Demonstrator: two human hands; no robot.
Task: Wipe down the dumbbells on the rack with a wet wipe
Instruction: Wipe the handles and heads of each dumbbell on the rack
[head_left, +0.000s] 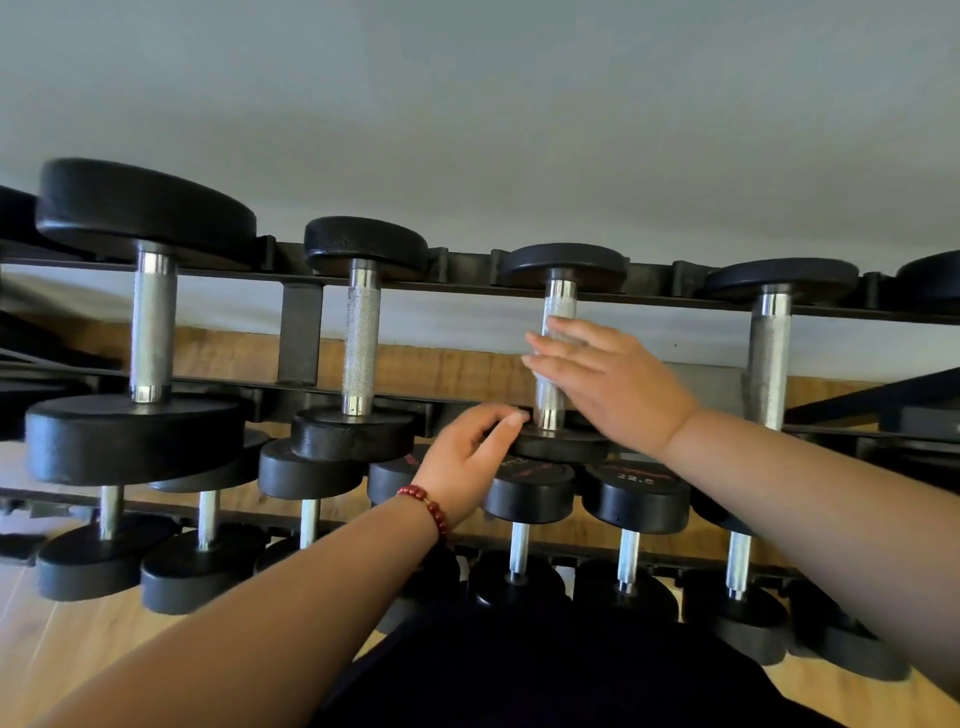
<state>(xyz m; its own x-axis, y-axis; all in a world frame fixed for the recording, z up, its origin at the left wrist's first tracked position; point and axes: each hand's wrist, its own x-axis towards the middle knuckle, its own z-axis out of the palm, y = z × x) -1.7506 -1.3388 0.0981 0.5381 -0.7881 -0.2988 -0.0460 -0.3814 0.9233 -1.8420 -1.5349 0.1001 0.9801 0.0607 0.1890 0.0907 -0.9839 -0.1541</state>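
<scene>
Dark clothing (545, 675) is filling the bottom of the view, and both bare forearms are reaching up and away from it toward the rack (301, 332). A red bead bracelet (428, 506) is sitting around the left wrist.

The left hand (467, 457) is bending its fingers so that the tips are touching the rim of the near head (571, 447) of a small dumbbell (561, 260) on the top shelf. I cannot tell whether it is gripping that head or only steadying it. Just above the left hand, the right hand (613, 374) is lying across the dumbbell's knurled handle (560, 306), its fingers straight and slightly spread, not wrapping round. The wet wipe is not showing anywhere (it may be lying under the right palm, but nothing is proving that).

As for progress, the person seems to be working partway along the top shelf. To the left of the hands a large dumbbell (150, 322) and a mid-sized dumbbell (361, 332) are sitting, and to the right another dumbbell (769, 353) is sitting. None is showing a wet sheen or streak, so I cannot say which are already wiped. Below the hands the lower-row dumbbells (636, 496) are waiting, and I judge that much of the job is probably remaining.
</scene>
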